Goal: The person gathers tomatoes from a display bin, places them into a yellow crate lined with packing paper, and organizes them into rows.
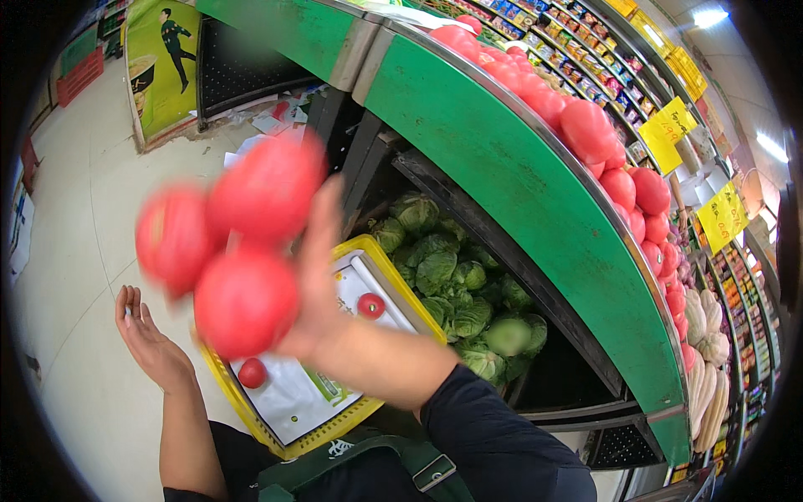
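My right hand [320, 301] is raised over a yellow plastic crate [367, 411] and carries a cluster of three large pinkish-red tomatoes [248, 301]. Motion blurs the hand and the fruit, and the tomatoes hide most of the fingers. To the left of the crate, my left hand [154, 351] is held up with its palm bare and fingers slightly bent. Inside the crate, a white printed sheet [282, 414] covers the bottom. One small tomato [371, 305] rests on it towards the far right, another tomato [253, 373] at the near left.
A green-fronted display stand [502, 150] curves along the right, heaped with tomatoes [590, 128] above its metal edge. Cabbages [452, 282] fill the space beneath it. Squashes [706, 376] lie at its near end. Yellow price cards [668, 135] stand above. Tiled floor [81, 251] stretches left.
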{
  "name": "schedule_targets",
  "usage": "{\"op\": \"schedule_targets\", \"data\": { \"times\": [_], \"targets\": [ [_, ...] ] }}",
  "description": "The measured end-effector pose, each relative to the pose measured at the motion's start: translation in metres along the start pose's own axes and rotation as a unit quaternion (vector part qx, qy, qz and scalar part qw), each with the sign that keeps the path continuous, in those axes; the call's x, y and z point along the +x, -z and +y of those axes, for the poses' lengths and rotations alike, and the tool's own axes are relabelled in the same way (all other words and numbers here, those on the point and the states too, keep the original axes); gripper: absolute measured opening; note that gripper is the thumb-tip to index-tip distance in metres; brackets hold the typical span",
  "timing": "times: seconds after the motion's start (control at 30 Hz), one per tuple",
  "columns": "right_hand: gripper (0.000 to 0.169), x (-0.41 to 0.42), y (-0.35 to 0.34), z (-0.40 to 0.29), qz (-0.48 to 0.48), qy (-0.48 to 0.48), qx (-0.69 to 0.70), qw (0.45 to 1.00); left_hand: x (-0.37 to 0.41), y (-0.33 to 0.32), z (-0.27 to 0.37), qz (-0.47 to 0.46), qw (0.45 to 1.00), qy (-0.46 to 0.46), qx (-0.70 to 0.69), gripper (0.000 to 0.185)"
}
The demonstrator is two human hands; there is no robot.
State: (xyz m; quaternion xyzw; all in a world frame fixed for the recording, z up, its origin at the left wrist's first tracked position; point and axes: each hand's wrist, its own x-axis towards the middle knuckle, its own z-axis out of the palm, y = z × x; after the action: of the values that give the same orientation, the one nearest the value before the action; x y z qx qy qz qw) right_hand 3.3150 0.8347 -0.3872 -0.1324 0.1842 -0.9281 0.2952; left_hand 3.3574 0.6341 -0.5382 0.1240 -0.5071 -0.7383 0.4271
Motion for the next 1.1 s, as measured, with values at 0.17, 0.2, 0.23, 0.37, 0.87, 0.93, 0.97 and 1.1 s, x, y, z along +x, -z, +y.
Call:
{"op": "schedule_targets", "data": {
  "times": [0.17,0.2,0.23,0.37,0.87,0.93,0.97,1.1],
  "targets": [
    [0.071,0.034,-0.083,-0.212,-0.219,0.343,-0.028,0.913,-0.011,0.004,-0.010,-0.069,0.997,0.047,0.000,0.043],
    [0.070,0.032,-0.084,-0.264,-0.255,0.375,-0.039,0.890,-0.011,0.009,-0.021,-0.077,0.996,0.042,0.014,0.042],
    [0.073,0.032,-0.082,-0.296,-0.288,0.374,-0.045,0.880,-0.012,0.015,-0.029,-0.081,0.995,0.040,0.034,0.042],
    [0.089,0.012,-0.036,-0.181,-0.263,0.205,-0.201,0.921,-0.002,0.006,-0.005,-0.068,0.982,0.158,0.076,0.038],
    [0.057,-0.111,0.360,-0.010,0.200,-0.216,-0.919,0.263,0.000,-0.001,-0.018,-0.211,0.959,0.186,0.021,0.038],
    [0.058,-0.103,0.348,-0.009,0.200,-0.255,-0.901,0.289,-0.001,-0.007,-0.020,-0.201,0.958,0.199,0.038,0.037],
    [0.058,-0.100,0.338,-0.008,0.184,-0.264,-0.894,0.312,-0.001,-0.008,-0.020,-0.196,0.958,0.204,0.047,0.036],
    [0.064,-0.111,0.288,0.028,0.094,-0.262,-0.917,0.285,0.005,-0.006,-0.019,-0.162,0.953,0.253,0.020,0.030]
  ]
}}
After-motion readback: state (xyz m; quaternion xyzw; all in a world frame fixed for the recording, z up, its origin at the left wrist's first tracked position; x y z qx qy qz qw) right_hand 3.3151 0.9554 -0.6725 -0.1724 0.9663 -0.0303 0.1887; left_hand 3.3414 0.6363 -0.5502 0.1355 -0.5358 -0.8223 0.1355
